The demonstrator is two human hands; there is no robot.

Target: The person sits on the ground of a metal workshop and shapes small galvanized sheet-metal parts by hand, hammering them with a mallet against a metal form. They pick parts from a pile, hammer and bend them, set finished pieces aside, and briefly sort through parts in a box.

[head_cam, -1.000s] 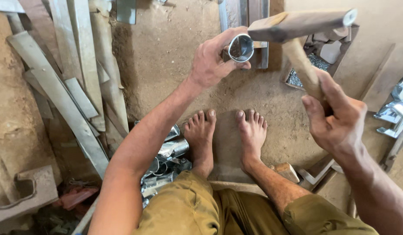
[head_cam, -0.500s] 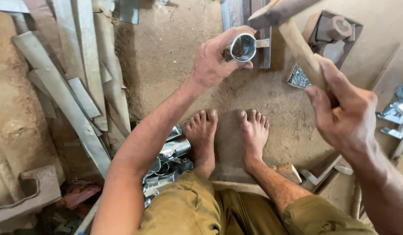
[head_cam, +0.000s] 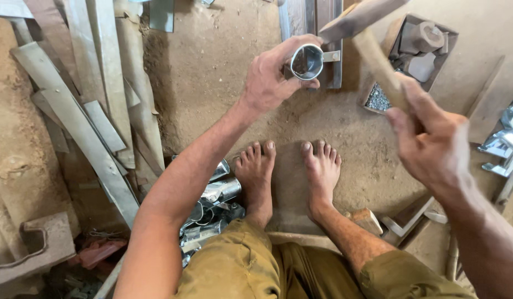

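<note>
Cup gripped in L hand | mallet in R hand

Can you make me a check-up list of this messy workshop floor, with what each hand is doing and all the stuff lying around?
Surface: bare dirt floor, dusty; the person sits with bare feet flat on it.
Job's things: shiny metal cup held open end toward the camera, over a metal bar; wooden mallet raised above it, blurred.
Clutter: long metal strips at the left; pile of shiny cups by the left foot; open box of small parts at the right.
Grippers: left hand grips the cup; right hand grips the mallet handle.
Cables: nothing seen.
Surroundings: bent shiny metal pieces at the right edge.
</note>
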